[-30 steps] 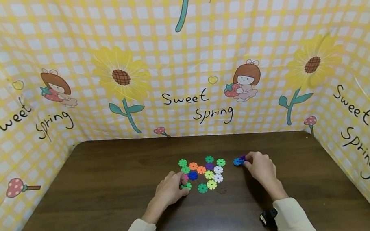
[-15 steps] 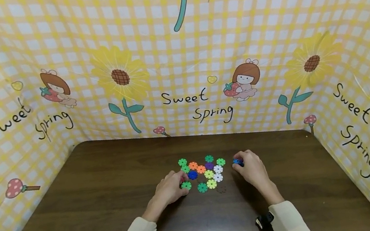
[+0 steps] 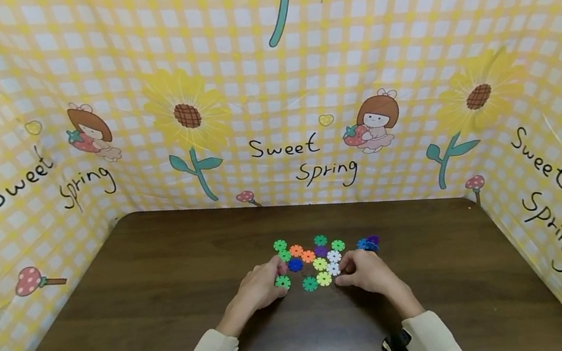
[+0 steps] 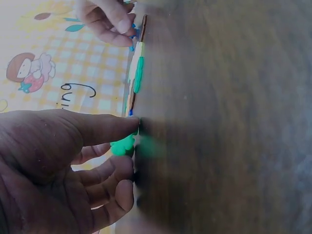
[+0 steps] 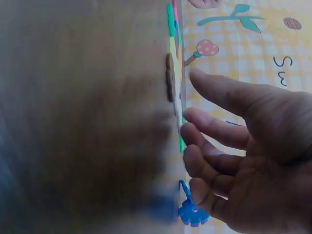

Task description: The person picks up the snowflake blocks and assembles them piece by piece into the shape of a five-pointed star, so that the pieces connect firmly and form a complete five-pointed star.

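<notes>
My left hand (image 3: pixel 262 285) rests at the left end of a group of flat notched plastic discs. Its thumb and fingers stand apart around a light green disc (image 3: pixel 282 282), and a pink disc (image 3: pixel 282 268) is partly covered by its fingers. The left wrist view shows the green disc (image 4: pixel 123 145) behind the thumb. My right hand (image 3: pixel 368 272) is at the group's right edge, thumb and fingers apart, beside two white discs (image 3: pixel 334 268). Brown discs (image 5: pixel 169 78) lie ahead of the thumb in the right wrist view. Joined blue and purple discs (image 3: pixel 367 243) sit just beyond the right hand.
Between the hands lie orange discs (image 3: pixel 297 250), a dark blue disc (image 3: pixel 295 264), yellow discs (image 3: pixel 324 279), a purple disc (image 3: pixel 321 251) and several green discs (image 3: pixel 309 284). A checked cloth (image 3: pixel 267 96) rises behind the dark wooden table (image 3: pixel 176 250).
My right hand has let go of the joined blue and purple discs and moved left toward the group, its thumb now over where a brown disc showed. The left hand has stayed in place.
</notes>
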A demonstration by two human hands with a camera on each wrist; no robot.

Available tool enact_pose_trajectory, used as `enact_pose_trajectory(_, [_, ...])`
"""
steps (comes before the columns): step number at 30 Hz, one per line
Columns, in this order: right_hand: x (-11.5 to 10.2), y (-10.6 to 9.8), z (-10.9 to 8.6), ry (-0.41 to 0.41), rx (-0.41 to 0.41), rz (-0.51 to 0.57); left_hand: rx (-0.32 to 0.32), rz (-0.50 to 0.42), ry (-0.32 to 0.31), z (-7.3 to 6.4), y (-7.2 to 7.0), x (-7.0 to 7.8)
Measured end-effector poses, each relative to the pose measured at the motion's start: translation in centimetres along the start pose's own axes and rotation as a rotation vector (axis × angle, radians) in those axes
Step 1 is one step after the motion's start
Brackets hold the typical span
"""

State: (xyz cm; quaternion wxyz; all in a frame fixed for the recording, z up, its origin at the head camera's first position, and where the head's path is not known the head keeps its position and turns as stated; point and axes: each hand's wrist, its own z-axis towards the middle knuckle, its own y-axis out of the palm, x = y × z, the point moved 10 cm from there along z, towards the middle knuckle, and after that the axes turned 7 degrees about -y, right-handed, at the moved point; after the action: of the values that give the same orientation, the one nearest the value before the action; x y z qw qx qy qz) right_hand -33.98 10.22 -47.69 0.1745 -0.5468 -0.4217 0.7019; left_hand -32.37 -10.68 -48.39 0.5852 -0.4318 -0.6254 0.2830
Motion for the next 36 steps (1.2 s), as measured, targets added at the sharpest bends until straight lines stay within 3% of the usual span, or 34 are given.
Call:
enact_pose_trajectory(6, [-0.6,1.3,-0.2,0.002,-0.082,-0.023,-0.023,-0.061,0.009,-0.2,-0.1,0.2])
enact_pose_trajectory(15, [-0.6,1.7,-0.8,0.06,-0.109,-0.087,-0.007,-0.129,0.035,-0.6,-0.8,1.0])
enact_pose_trajectory(19, [-0.4,1.8,-1.0,0.069,-0.12,-0.073,-0.031,-0.152,0.048,-0.8,-0.7,1.3])
enact_pose_trajectory(31, [-2.3,1.4,-1.4,-0.095,-0.087,0.063,-0.092,-0.206,0.056,-1.3,-0.1,1.8])
enact_pose_trajectory(36, [-3.0,0.9,-1.3,-0.112,-0.075,0.103,-0.095,-0.25,0.076,-1.3,-0.3,2.1])
